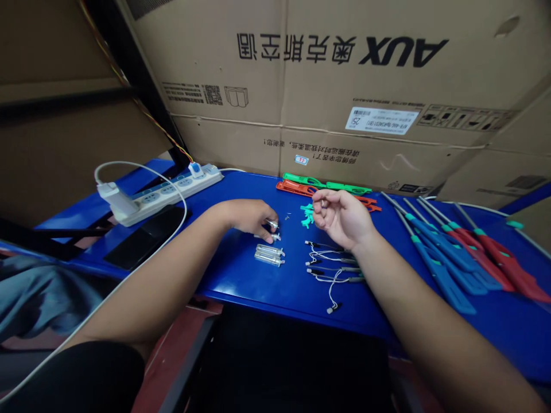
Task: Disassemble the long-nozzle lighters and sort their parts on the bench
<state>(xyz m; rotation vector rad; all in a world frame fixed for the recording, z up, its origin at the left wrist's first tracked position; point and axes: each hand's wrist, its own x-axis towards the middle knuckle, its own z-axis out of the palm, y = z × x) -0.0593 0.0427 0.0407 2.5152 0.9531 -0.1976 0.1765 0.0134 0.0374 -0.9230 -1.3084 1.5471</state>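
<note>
Small clear tube (271, 225) with a metal end sits pinched at the fingertips of the left grip (249, 218), its long axis hard to make out behind the fingers. That grip is closed on it and is the nearer one. The right grip (342, 218) stands apart to its right, open with the fingers loosely curled, holding nothing that shows. Just below the left grip, two more clear tubes (269, 255) lie side by side on the blue desk (241, 298), their long axes running nearly left to right. Tiny metal pins (287, 217) lie just right of the left fingertips. Teal plastic pieces (307, 215) sit just beside the right fingers, and below that hand thin wires (331, 264) with dark ends spread toward the lower middle of the frame. Farther up the desk, green and orange plastic strips (322, 184) lie flat, while blue and red handles (447, 252) fan across the right side. At the left of the frame are a white power strip (159, 192) and a black phone (144, 238). Behind the desk, a cardboard box (301, 86) shows AUX and 奥克斯空调 upside down, with a white label (381, 120) reading 25.
</note>
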